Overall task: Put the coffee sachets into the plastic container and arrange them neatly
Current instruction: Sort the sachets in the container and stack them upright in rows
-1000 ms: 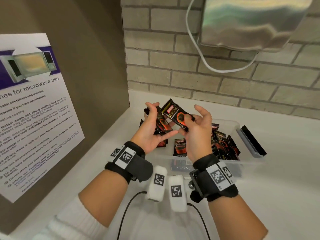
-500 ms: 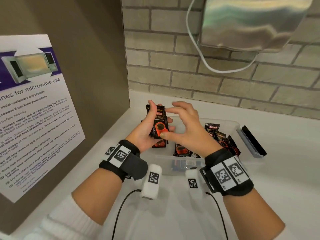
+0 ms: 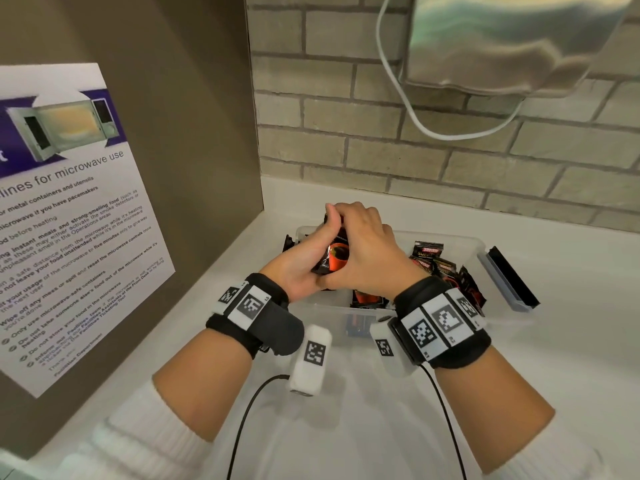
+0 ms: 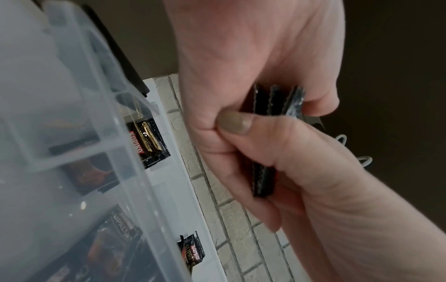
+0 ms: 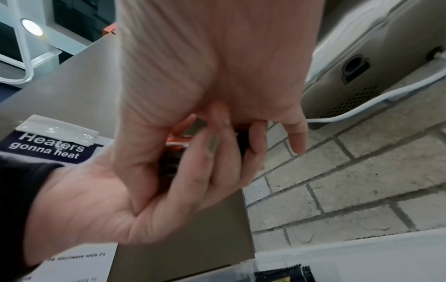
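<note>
A stack of black coffee sachets [image 3: 334,259] with an orange cup print is clasped between both hands above the left end of a clear plastic bin [image 3: 483,245]. My left hand [image 3: 311,261] grips the stack from the left, thumb up along it. My right hand [image 3: 367,247] curls over it from the right and hides most of it. The left wrist view shows the sachets' crimped edges [image 4: 277,101] between the thumb and the right hand's fingers. Blurred in the right wrist view, the stack [image 5: 173,152] sits between both palms. More sachets [image 3: 440,268] lie in the bin.
A brown panel with a microwave-use poster [image 3: 69,209] stands close on the left. Behind is a brick wall, with a metal appliance [image 3: 502,46] and white cable overhead. A black-edged lid [image 3: 509,275] lies right of the bin. Two sachets [image 4: 149,141] lie on the counter beyond the bin.
A second ago my right hand held one sachet apart from the stack. It laid that sachet on the stack in my left hand and now closes over the whole stack.
</note>
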